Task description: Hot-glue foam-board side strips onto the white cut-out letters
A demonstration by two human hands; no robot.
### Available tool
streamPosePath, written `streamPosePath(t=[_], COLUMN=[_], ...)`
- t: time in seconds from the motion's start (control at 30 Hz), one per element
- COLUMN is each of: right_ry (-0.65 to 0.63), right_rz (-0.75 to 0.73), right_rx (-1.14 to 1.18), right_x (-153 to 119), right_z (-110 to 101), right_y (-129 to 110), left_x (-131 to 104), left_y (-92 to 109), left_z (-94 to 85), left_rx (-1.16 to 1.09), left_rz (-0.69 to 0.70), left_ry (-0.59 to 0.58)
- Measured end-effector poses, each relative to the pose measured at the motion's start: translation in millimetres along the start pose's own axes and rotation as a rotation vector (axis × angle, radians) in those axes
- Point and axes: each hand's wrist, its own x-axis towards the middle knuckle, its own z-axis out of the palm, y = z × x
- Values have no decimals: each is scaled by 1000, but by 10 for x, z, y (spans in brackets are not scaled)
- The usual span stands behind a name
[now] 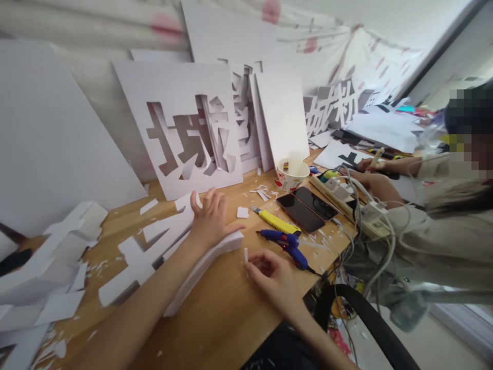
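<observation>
Nearest, I see a bare forearm (154, 293) leading to the person's loosely spread left hand (210, 218), resting on a thick white cut-out shape (142, 259) at eight o'clock; toward six, the right hand (271, 275) pinches a slim white strip (246, 255), a blue plastic glue gun (283, 238) at that hand's one o'clock.

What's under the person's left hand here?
The left hand lies over a white cut-out character, whose strokes show around it on the wooden table. Whatever lies directly beneath the palm is covered.
</observation>
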Motion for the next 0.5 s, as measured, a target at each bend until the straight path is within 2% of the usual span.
streamPosePath(t=[0.07,0.13,0.3,0.5], right_ry=[45,99,194,213], right_rz=[12,-1,-34,-60], right_rx=[19,16,-40,-87], right_x=[60,110,158,197], right_z=[191,286,292,306], right_y=[176,263,335,342], left_x=[-1,1,11,5], left_y=[-5,-3,20,32], left_z=[-5,-13,-32,-31], left_rx=[1,6,-1,22], left_rz=[-14,-22,-34,-34], left_ry=[-7,-12,-35,11])
